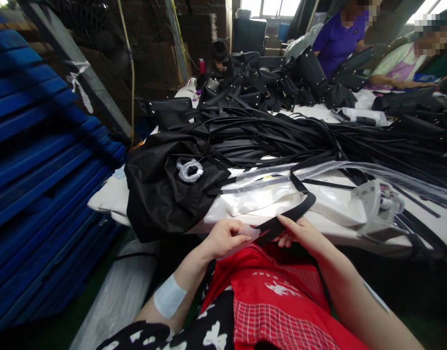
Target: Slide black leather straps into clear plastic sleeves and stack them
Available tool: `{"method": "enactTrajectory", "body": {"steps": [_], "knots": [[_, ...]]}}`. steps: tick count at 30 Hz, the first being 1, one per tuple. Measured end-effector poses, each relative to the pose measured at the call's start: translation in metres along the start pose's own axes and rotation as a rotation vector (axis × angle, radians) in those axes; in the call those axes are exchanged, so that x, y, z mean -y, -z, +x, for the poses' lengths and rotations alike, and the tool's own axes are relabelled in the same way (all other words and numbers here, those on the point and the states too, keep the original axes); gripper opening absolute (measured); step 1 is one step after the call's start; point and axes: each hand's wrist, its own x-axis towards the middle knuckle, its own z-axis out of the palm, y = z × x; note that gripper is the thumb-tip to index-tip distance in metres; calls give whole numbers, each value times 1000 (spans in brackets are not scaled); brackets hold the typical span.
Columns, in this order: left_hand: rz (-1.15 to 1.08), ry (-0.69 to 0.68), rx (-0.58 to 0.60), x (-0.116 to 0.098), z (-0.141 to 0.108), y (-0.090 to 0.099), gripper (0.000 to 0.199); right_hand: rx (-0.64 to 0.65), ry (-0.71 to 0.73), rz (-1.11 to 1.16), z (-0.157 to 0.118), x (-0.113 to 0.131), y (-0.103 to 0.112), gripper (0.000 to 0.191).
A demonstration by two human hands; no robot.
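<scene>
Black strap material forms the strap bundle (277,136), which lies lengthwise across the tabletop (110,195) and is the reference for all positions below.

Held strap (300,206): located on the wearer's side of the bundle, at the tabletop edge. It bends upward past the right hand (299,232) toward the bundle. The right fingers are closed on it, thumb on top. The left hand (225,238), also on the wearer's side, pinches a pale translucent slip (249,232) that overlaps the strap end. Whether the left fingers also grip the strap cannot be told.

Obstructions, wearer's side of the bundle: clear plastic strips (358,168) run alongside, and white film (252,203) lies beneath the strap's bend. A torn grey-white wrapper (372,206) stands to the right. A black sheet (153,189) lies at the bundle's left end and drapes over the tabletop edge; a clear coil (190,171) rests on it.

Beyond the bundle: a heap of black bags (259,80) covers the tabletop. Behind it, to the right, are a person in a purple shirt (340,41) and another in a light top (398,68).

Left of the bundle: stacked blue panels (29,160) flank the tabletop.
</scene>
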Motion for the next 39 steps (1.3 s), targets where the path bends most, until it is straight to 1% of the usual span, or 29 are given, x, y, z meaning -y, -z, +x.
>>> {"method": "enactTrajectory", "body": {"steps": [3, 4, 6, 8, 10, 12, 14, 17, 21, 24, 25, 27, 30, 31, 33, 34, 36, 38, 39], "knots": [[9, -30, -17, 2, 3, 1, 11, 31, -72, -116, -11, 6, 11, 48], [-1, -41, -13, 2, 3, 1, 11, 29, -50, -113, -15, 9, 13, 48], [-20, -56, 2, 1, 4, 1, 11, -35, 49, -54, -24, 13, 14, 47], [-21, -56, 14, 0, 5, 1, 10, -162, 182, 15, -29, 15, 10, 44], [-22, -51, 26, -1, 6, 0, 11, -264, 298, 29, -29, 15, 3, 40], [-25, -52, 38, -2, 6, -1, 12, -302, 369, 1, -26, 12, -4, 38], [-18, -62, 54, -3, 6, -1, 12, -320, 401, -12, -20, 8, -7, 38], [19, -71, 63, -3, 5, 0, 11, -320, 432, -59, -14, 3, -7, 37], [41, -34, 59, -2, 4, 2, 10, -229, 456, -223, -9, 1, -1, 36], [-40, -11, 80, -1, 5, -2, 13, -171, 457, -339, -7, -1, -1, 36], [-62, -1, 70, -1, 6, -5, 14, -161, 459, -373, -6, -2, -4, 36], [-63, 30, 8, 0, 8, -12, 14, -144, 465, -431, -4, -6, -11, 39], [-21, 46, -122, -2, 11, -21, 9, -144, 467, -517, 1, -11, -23, 46], [-8, 32, -154, -2, 12, -24, 7, -161, 430, -541, 3, -12, -25, 49], [18, -12, -198, -5, 12, -26, 4, -189, 287, -543, 7, -13, -26, 51], [34, -30, -206, -6, 12, -26, 5, -196, 205, -491, 8, -12, -24, 48], [64, -40, -183, -8, 12, -27, 8, -182, 98, -267, 11, -10, -21, 38], [79, -30, -119, -10, 13, -28, 10, -171, 91, -9, 13, -8, -20, 44], [81, -28, -94, -12, 13, -28, 10, -178, 108, 77, 14, -7, -21, 44]]}}
